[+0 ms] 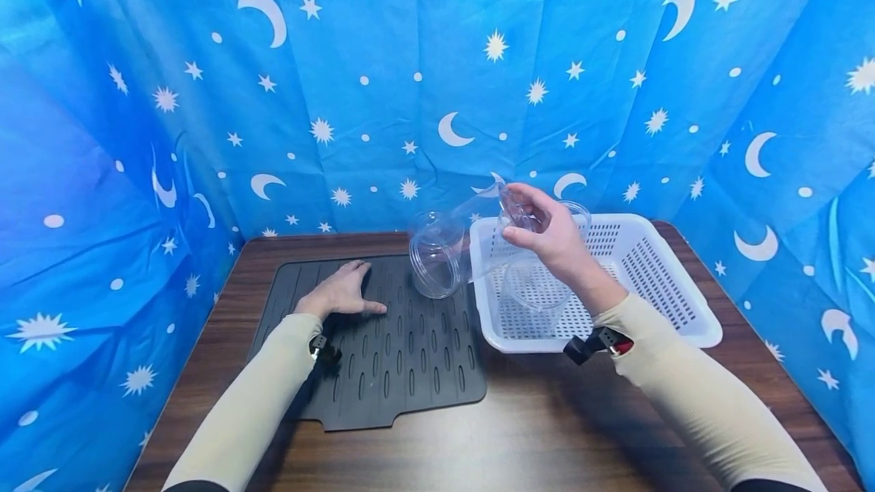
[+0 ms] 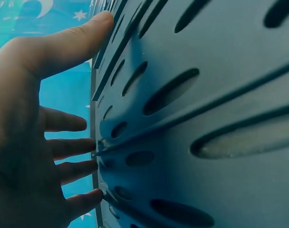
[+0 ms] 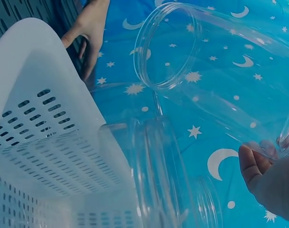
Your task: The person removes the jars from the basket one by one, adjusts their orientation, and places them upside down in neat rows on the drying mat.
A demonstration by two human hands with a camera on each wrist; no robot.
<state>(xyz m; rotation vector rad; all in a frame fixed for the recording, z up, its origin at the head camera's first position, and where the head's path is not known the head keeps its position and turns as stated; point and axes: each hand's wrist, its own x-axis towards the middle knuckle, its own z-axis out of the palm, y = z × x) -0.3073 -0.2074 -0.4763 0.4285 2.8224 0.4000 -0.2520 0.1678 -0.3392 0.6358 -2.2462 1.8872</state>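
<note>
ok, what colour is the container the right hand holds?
The container is clear and colourless; best in the right wrist view, where the blue backdrop shows through.

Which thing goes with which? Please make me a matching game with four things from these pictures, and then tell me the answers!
Things:
1. Mat
2. Basket
3. Curtain
4. Right hand

Clues:
A. Blue, with white moons and stars
B. Holding a clear container
C. Dark grey, lying flat
D. White, with lots of holes

Right pairs: 1-C, 2-D, 3-A, 4-B
</note>
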